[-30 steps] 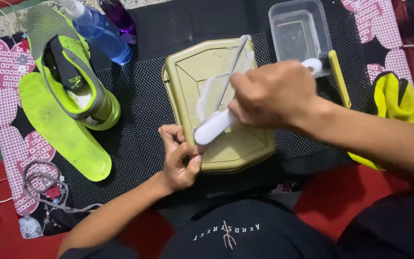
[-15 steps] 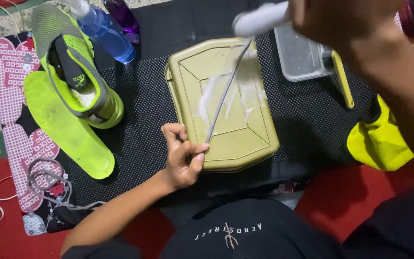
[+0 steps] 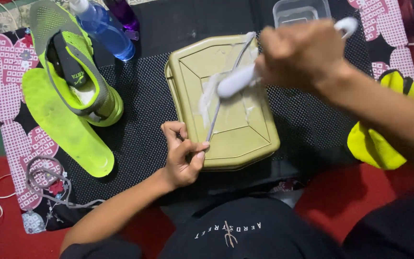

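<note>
Neon insole (image 3: 65, 127) laid flat far left, grey-and-neon shoe (image 3: 75, 72) beside it; blue spray bottle (image 3: 102, 29) behind. Left hand (image 3: 182, 156), grip pinched tight on lower end of grey shoelace (image 3: 226, 84). Lace stretched across foamy olive box lid (image 3: 224, 103) at centre. Right hand (image 3: 305, 55), grip closed around white brush (image 3: 245, 79), brush pressed on lace.

grey shoelace (image 3: 224, 93) – taut, soapy | white brush (image 3: 239, 80) – on lace, over olive lid (image 3: 226, 129)
</note>
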